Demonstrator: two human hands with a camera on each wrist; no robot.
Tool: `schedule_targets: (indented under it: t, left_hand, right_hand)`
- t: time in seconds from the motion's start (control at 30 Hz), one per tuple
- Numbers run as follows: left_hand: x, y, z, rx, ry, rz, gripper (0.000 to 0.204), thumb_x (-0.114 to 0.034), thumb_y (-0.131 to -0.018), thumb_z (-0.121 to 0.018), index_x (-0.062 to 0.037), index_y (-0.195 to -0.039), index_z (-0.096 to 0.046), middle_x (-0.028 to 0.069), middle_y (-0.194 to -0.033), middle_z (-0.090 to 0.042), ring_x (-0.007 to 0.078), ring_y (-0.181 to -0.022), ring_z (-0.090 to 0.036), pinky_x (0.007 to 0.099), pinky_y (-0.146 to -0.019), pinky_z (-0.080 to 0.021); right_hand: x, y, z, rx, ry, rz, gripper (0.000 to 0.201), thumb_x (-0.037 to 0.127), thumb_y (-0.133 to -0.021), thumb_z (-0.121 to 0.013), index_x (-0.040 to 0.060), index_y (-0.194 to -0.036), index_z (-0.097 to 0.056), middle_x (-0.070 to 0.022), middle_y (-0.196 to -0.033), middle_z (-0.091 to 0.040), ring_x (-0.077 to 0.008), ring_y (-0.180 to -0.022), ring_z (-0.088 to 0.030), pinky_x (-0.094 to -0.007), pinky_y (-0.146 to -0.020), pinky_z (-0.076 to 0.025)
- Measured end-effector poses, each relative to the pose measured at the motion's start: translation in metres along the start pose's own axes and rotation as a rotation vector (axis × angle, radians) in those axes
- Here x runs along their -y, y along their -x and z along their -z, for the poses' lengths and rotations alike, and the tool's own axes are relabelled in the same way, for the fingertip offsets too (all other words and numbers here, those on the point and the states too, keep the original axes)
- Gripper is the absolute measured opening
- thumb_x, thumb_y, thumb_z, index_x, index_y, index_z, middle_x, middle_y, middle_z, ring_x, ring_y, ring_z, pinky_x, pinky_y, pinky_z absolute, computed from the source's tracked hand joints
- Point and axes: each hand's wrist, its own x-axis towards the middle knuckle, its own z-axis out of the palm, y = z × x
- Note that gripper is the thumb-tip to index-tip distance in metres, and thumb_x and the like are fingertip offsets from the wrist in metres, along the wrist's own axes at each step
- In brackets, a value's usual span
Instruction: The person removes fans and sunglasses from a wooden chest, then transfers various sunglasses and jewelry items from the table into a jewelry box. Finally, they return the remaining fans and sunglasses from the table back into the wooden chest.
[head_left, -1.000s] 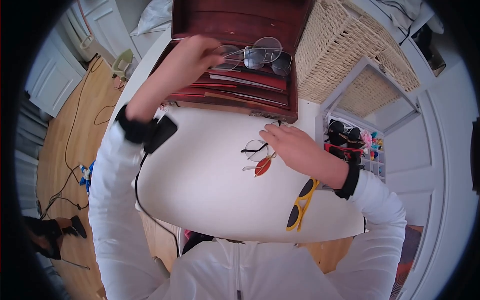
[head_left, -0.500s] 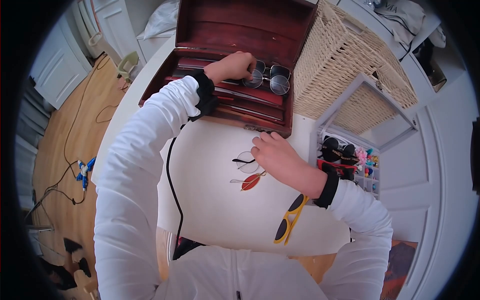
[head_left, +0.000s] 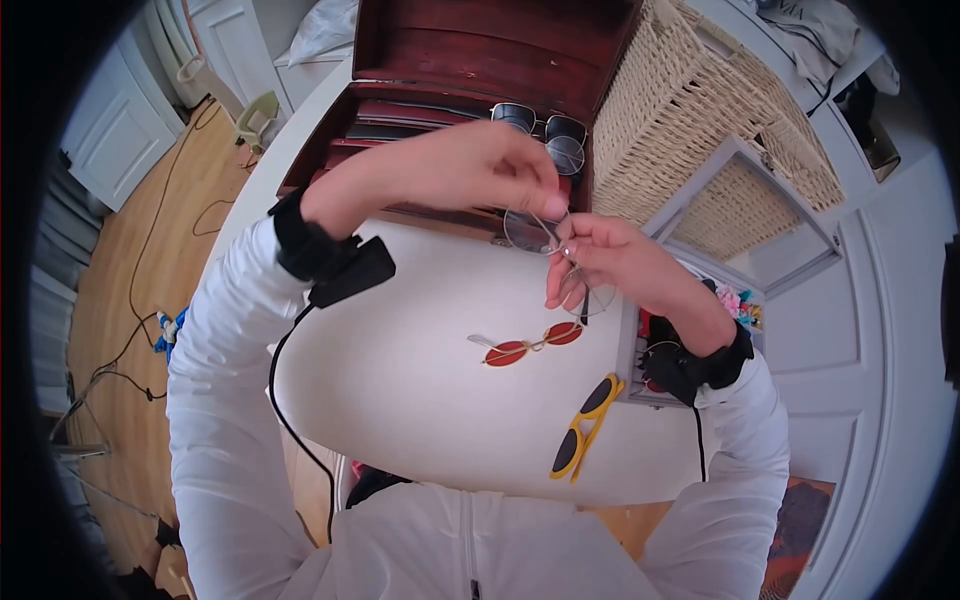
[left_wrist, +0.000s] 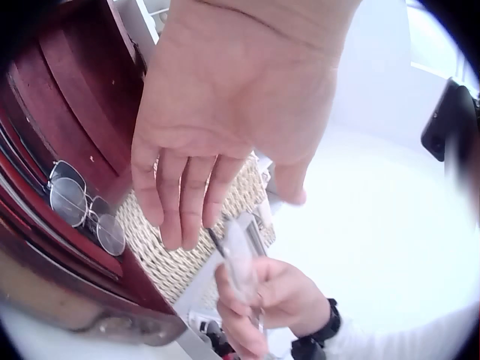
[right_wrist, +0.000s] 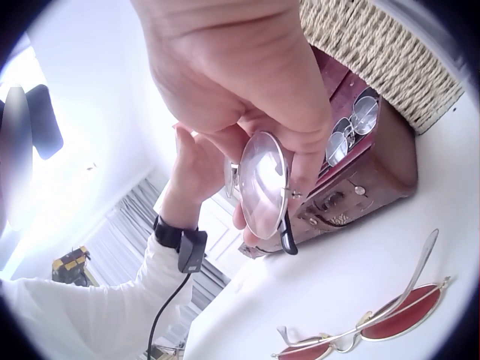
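My right hand (head_left: 640,265) pinches a pair of thin-framed round clear eyeglasses (right_wrist: 262,184), raised over the table in front of the box. One lens faces the right wrist camera, and a black temple tip hangs below it. My left hand (head_left: 450,165) reaches in from the other side, its thumb overlapping the upper lens in the head view. In the left wrist view its fingers (left_wrist: 191,202) are extended and stand apart from the eyeglasses. Red-lensed glasses (head_left: 505,353) lie below the hands, with yellow-framed sunglasses (head_left: 568,450) nearer my body.
An open dark red box (head_left: 470,55) stands at the back, with papers, gold-framed sunglasses (head_left: 566,130) and round glasses (left_wrist: 67,201) inside. Beside it is a woven basket (head_left: 670,90). A grey case (head_left: 640,385) with a raised clear lid sits at the right.
My left hand set round glasses into the box, then drew back toward my right hand. My right hand lifted the clear eyeglasses off the table, uncovering the whole red-lensed pair.
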Motion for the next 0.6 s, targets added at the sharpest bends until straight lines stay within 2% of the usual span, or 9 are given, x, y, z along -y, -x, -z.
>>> schedule_targets:
  t: [0.07, 0.1, 0.17, 0.2, 0.27, 0.4, 0.47, 0.53, 0.6]
  left_hand:
    - [0.004, 0.004, -0.004, -0.009, -0.147, 0.024, 0.024, -0.015, -0.085, -0.064, 0.0045, -0.097, -0.058, 0.0058, -0.079, -0.062, 0.0120, -0.074, -0.058, 0.0257, -0.069, -0.047]
    - [0.006, 0.005, -0.004, -0.014, -0.147, 0.026, 0.024, -0.015, -0.085, -0.064, 0.0045, -0.097, -0.058, 0.0058, -0.079, -0.062, 0.0120, -0.074, -0.058, 0.0257, -0.069, -0.047]
    - [0.013, 0.004, -0.001, -0.187, 0.008, 0.086, 0.016, -0.008, -0.084, -0.063, 0.0042, -0.094, -0.059, 0.0047, -0.077, -0.062, 0.0104, -0.072, -0.058, 0.0256, -0.065, -0.047]
    - [0.023, 0.001, 0.003, -0.192, 0.007, 0.087, 0.016, -0.008, -0.084, -0.063, 0.0042, -0.094, -0.059, 0.0047, -0.077, -0.062, 0.0104, -0.072, -0.058, 0.0256, -0.065, -0.047]
    - [0.054, -0.011, 0.013, -0.403, 0.151, 0.063, 0.010, -0.007, -0.084, -0.060, 0.0016, -0.089, -0.063, 0.0051, -0.073, -0.065, 0.0101, -0.066, -0.059, 0.0268, -0.062, -0.046]
    - [0.100, -0.036, 0.025, -0.464, 0.089, 0.067, 0.010, -0.008, -0.082, -0.063, 0.0002, -0.089, -0.064, 0.0051, -0.072, -0.066, 0.0100, -0.068, -0.060, 0.0258, -0.063, -0.046]
    - [0.116, -0.050, 0.018, -0.469, 0.155, 0.166, 0.011, -0.008, -0.079, -0.068, -0.0011, -0.086, -0.065, 0.0057, -0.073, -0.066, 0.0108, -0.070, -0.061, 0.0258, -0.066, -0.046]
    - [0.124, -0.058, 0.012, -0.439, 0.057, 0.170, 0.016, -0.011, -0.080, -0.067, 0.0010, -0.089, -0.064, 0.0062, -0.076, -0.066, 0.0129, -0.072, -0.061, 0.0276, -0.067, -0.047]
    - [0.126, -0.061, 0.008, -0.394, -0.292, 0.236, 0.016, -0.013, -0.071, -0.074, -0.0029, -0.080, -0.067, 0.0129, -0.075, -0.066, 0.0243, -0.075, -0.065, 0.0349, -0.071, -0.049]
  right_hand:
    - [0.004, -0.004, 0.004, 0.002, 0.005, -0.014, 0.018, 0.018, -0.097, -0.038, 0.0016, -0.096, -0.047, -0.0110, -0.084, -0.063, -0.0185, -0.076, -0.064, -0.0281, -0.066, -0.051]
    - [0.007, -0.007, 0.005, -0.032, 0.027, 0.012, 0.019, 0.019, -0.097, -0.039, 0.0020, -0.096, -0.047, -0.0111, -0.084, -0.063, -0.0186, -0.075, -0.064, -0.0276, -0.065, -0.050]
    - [0.013, -0.012, 0.010, -0.184, 0.126, 0.092, 0.024, 0.023, -0.096, -0.042, 0.0012, -0.099, -0.049, -0.0119, -0.083, -0.062, -0.0201, -0.078, -0.064, -0.0282, -0.068, -0.049]
    - [0.016, -0.013, 0.014, -0.180, 0.130, 0.094, 0.024, 0.023, -0.096, -0.042, 0.0012, -0.099, -0.049, -0.0119, -0.083, -0.062, -0.0201, -0.078, -0.064, -0.0282, -0.068, -0.049]
    - [0.018, -0.015, 0.021, -0.785, 0.871, 0.433, 0.026, 0.023, -0.094, -0.047, -0.0014, -0.103, -0.050, -0.0146, -0.091, -0.061, -0.0222, -0.083, -0.063, -0.0310, -0.071, -0.048]
    - [0.014, -0.011, 0.032, -0.809, 0.771, 0.496, 0.027, 0.019, -0.092, -0.051, -0.0030, -0.107, -0.050, -0.0164, -0.098, -0.057, -0.0236, -0.087, -0.060, -0.0338, -0.074, -0.047]
    - [0.010, -0.003, 0.023, -0.742, 0.861, 0.386, 0.023, 0.015, -0.090, -0.053, -0.0027, -0.104, -0.052, -0.0164, -0.099, -0.054, -0.0251, -0.086, -0.059, -0.0349, -0.076, -0.047]
    - [0.001, 0.001, 0.017, -0.685, 0.926, 0.369, 0.021, 0.014, -0.088, -0.054, -0.0024, -0.101, -0.053, -0.0157, -0.098, -0.054, -0.0265, -0.087, -0.058, -0.0353, -0.077, -0.046]
    - [-0.007, 0.005, 0.009, -0.623, 0.984, 0.350, 0.020, 0.013, -0.086, -0.056, -0.0021, -0.099, -0.055, -0.0151, -0.097, -0.054, -0.0278, -0.087, -0.058, -0.0356, -0.078, -0.046]
